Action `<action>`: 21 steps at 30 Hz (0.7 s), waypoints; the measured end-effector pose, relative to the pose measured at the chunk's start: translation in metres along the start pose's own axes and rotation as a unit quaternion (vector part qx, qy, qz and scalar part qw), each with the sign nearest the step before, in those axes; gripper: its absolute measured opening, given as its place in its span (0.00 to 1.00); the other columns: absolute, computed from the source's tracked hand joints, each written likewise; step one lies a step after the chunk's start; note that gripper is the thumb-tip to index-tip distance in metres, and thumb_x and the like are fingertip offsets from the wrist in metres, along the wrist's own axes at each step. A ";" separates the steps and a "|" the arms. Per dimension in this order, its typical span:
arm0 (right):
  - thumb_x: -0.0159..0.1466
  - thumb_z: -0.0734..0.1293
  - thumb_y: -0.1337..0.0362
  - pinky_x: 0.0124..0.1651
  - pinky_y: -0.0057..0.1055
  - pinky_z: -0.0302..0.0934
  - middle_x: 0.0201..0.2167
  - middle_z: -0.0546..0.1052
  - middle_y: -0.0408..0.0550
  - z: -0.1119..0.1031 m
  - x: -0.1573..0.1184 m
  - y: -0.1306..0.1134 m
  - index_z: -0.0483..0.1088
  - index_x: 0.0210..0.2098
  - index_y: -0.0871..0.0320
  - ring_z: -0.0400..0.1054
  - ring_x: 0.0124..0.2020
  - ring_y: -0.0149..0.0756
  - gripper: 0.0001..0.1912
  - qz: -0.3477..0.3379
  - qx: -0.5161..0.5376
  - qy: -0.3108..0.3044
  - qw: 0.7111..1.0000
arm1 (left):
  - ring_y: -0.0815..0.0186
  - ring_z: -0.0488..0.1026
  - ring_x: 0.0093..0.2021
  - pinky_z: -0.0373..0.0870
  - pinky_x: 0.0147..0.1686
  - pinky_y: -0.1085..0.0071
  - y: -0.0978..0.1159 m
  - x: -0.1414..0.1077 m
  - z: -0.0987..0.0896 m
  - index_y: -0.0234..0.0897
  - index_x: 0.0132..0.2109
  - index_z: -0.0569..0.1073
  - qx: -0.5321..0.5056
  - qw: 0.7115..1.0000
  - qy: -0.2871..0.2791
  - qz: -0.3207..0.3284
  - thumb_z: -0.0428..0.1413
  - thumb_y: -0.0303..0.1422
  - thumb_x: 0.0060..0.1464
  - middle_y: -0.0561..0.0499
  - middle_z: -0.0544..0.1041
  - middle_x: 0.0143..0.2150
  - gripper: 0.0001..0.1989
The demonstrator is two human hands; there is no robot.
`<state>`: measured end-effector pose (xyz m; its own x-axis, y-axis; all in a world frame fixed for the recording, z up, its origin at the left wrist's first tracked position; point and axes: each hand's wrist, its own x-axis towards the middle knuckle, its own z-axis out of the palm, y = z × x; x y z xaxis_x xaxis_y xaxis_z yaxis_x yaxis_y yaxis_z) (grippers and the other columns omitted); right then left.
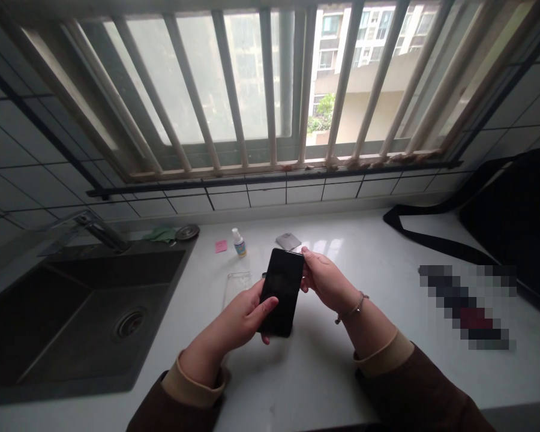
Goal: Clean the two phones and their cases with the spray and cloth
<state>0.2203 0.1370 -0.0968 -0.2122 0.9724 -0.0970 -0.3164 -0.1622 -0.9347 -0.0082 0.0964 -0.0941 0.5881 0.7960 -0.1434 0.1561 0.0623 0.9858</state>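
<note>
A black smartphone [281,291] with a dark glass face is held above the white stone countertop [342,384]. My left hand [238,315] grips its lower left side, with the index finger across the glass. My right hand [326,279] pinches the upper right corner and wears a thin bracelet. Just left of the phone lies a clear phone case [236,288]. Beyond it stand a small spray bottle [239,243] and a pink sticky note [221,246]. A grey flat packet [288,241] lies behind the phone, partly hidden by it.
A dark sink [85,318] with a metal drain [130,323] and tap [101,231] lies to the left, a green cloth [162,234] behind it. A black bag [508,222] with a strap sits at right, beside a pixelated patch [468,306]. A barred window [270,84] rises behind.
</note>
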 end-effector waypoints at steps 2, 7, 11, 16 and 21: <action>0.67 0.68 0.36 0.23 0.28 0.54 0.20 0.65 0.38 0.001 -0.002 -0.002 0.65 0.28 0.55 0.58 0.20 0.29 0.29 0.003 -0.003 0.001 1.000 | 0.59 0.82 0.34 0.79 0.24 0.70 0.000 -0.001 0.000 0.40 0.63 0.67 -0.008 1.000 -0.007 0.000 0.55 0.49 0.70 0.44 0.79 0.45 0.24; 0.68 0.66 0.35 0.21 0.28 0.53 0.17 0.66 0.39 0.002 0.000 0.003 0.65 0.27 0.55 0.57 0.18 0.29 0.31 -0.008 -0.009 0.014 1.000 | 0.57 0.83 0.36 0.80 0.25 0.69 0.001 0.000 0.004 0.40 0.64 0.66 -0.029 1.000 -0.009 -0.005 0.55 0.49 0.70 0.43 0.80 0.46 0.24; 0.68 0.66 0.35 0.21 0.27 0.59 0.21 0.69 0.40 0.004 0.007 0.014 0.68 0.31 0.56 0.60 0.19 0.29 0.29 -0.003 0.038 0.038 0.999 | 0.57 0.82 0.34 0.80 0.27 0.66 0.000 0.004 0.011 0.39 0.63 0.68 -0.064 0.997 0.033 0.008 0.55 0.51 0.69 0.43 0.81 0.45 0.25; 0.69 0.68 0.39 0.31 0.30 0.73 0.41 0.78 0.49 0.009 0.004 0.019 0.73 0.53 0.55 0.73 0.31 0.33 0.28 -0.006 -0.027 0.015 1.000 | 0.57 0.80 0.29 0.74 0.27 0.67 -0.001 0.007 0.011 0.41 0.61 0.71 0.064 0.970 0.224 0.072 0.55 0.50 0.69 0.47 0.82 0.39 0.23; 0.71 0.69 0.42 0.48 0.36 0.74 0.47 0.79 0.51 0.017 -0.006 0.023 0.73 0.57 0.54 0.75 0.47 0.40 0.26 -0.079 -0.164 -0.075 0.980 | 0.55 0.81 0.33 0.71 0.34 0.65 -0.005 0.002 0.010 0.42 0.57 0.73 0.301 0.881 0.338 0.137 0.54 0.43 0.70 0.48 0.81 0.36 0.15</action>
<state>0.1982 0.1248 -0.1121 -0.3252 0.9418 0.0852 -0.0466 0.0740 -0.9962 -0.0002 0.0920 -0.1001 0.0944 0.9210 0.3779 0.5939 -0.3568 0.7211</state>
